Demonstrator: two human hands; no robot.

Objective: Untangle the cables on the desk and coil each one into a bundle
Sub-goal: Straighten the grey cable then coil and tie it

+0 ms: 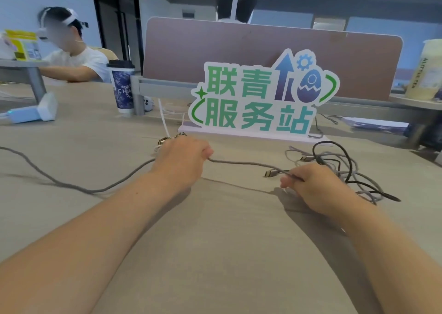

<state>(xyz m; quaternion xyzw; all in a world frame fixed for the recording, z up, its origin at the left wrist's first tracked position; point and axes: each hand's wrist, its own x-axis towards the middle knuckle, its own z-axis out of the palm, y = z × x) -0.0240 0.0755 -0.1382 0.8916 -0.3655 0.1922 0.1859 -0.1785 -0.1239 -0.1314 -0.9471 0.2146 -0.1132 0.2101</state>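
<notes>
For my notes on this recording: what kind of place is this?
Probably a shared open office: a desk with a divider panel, a takeaway cup beside it, and another person seated at the neighbouring desk.

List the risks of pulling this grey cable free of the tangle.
1. Both the left hand and the right hand grip the grey cable, which meets the tangle at the right hand; a hard pull could tighten its loops.
2. A black cable loops close to the sign; dragging the tangle might snag its base.
</notes>
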